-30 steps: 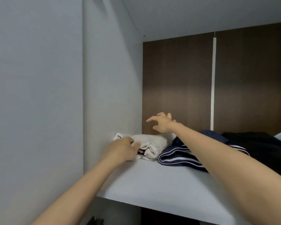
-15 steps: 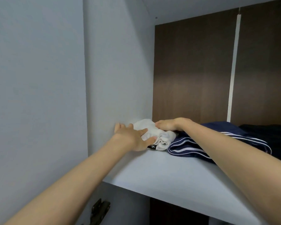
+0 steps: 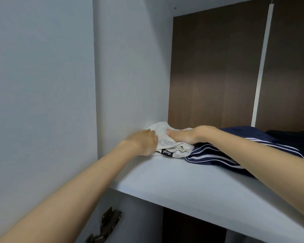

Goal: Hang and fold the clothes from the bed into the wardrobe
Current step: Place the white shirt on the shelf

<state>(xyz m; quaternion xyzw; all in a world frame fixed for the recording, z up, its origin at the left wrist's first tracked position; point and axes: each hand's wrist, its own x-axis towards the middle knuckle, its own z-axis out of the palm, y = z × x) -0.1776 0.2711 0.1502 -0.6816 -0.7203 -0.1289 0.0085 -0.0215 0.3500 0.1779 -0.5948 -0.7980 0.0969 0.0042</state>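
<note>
Head view: left hand (image 3: 142,143) and right hand (image 3: 182,136), fingers flat, press the folded white garment (image 3: 172,150) on the wardrobe shelf (image 3: 182,179).

Dark metal hinge (image 3: 107,223) (lower left); white strip (image 3: 261,67) on brown panel (image 3: 209,76).

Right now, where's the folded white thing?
In the head view, the white garment lies at the shelf's left end, against the side wall, touching the striped navy garment.

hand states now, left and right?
Left hand: open, fingers pressing the left side of the folded white garment.
Right hand: open, lying flat on top of it.
</note>
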